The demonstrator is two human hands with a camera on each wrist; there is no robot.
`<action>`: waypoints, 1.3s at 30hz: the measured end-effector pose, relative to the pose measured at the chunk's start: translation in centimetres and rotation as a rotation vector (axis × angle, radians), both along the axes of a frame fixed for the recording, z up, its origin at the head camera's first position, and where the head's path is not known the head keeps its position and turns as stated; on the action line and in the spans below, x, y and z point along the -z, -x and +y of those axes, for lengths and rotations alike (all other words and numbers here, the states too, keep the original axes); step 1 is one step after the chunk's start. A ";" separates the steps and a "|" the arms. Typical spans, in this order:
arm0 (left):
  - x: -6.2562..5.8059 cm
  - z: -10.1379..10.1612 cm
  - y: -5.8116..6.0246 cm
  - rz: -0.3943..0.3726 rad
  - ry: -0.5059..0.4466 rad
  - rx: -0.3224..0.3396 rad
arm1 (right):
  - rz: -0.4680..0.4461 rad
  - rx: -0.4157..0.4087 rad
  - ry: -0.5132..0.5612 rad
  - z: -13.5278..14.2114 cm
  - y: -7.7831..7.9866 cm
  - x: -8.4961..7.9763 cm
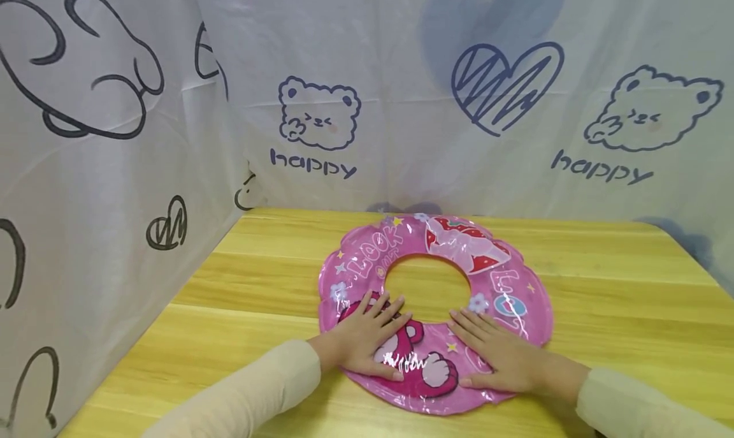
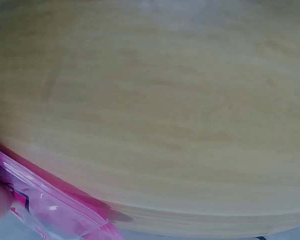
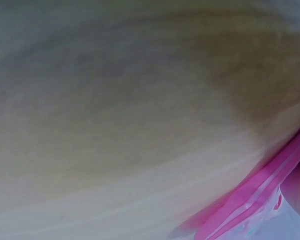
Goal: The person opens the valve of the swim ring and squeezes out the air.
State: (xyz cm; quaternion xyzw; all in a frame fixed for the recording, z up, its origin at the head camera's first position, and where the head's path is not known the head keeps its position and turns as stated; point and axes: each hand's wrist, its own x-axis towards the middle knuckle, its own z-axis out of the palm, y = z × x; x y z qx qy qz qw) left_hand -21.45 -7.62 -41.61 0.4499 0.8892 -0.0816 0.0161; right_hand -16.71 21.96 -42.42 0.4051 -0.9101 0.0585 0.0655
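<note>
"Where to look first?"

"At the pink swim ring [image 1: 413,237], lying flat on the wood-grain surface [image 1: 258,285], its far rim close to the cloth [image 1: 390,132] behind."

"And with regard to the hands?"

"Both on the near part of the ring, palms down. On one side, the left hand [image 1: 369,339], fingers straight and spread, partly over a printed figure [image 1: 424,387]. Across from it, the right hand [image 1: 507,358], also straight-fingered, thumb angled inward. No curl round anything, no grip. Tips of both close to the inner edge."

"Any help from the wrist views?"

"Little. Just a strip of pink vinyl low in the left corner of one, low in the right corner of the other."

"Full of air?"

"Hard to say. Puckered along the outer edge, so perhaps a bit soft."

"What to watch for?"

"Sliding, first of all. Could skid toward the cloth if pushed forward rather than down, with no grip to stop it. Could also lift at the far rim under too much weight on the near one."

"Anything else?"

"Twisting, if pressed harder on one side. Or buckling near the figure, if squeezed inward from both sides while underfilled."
</note>
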 end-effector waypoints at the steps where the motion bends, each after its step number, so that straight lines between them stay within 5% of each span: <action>1: 0.0 0.0 0.0 0.005 0.001 0.000 | -0.006 0.003 0.004 0.0 0.0 0.0; 9: -0.8 -0.1 -0.1 -0.127 -0.110 -0.020 | 0.043 -0.041 0.002 0.5 0.5 -0.7; 19: -2.3 -0.2 -0.3 -0.050 -0.006 0.027 | -0.014 0.074 -0.091 0.6 0.9 -2.3; 31: -1.0 0.6 -1.9 0.007 -0.033 0.004 | -0.079 0.141 -0.084 1.5 1.4 -2.1; 39: -0.5 0.6 -2.1 -0.019 -0.043 -0.029 | -0.113 0.132 -0.048 1.7 1.6 -1.7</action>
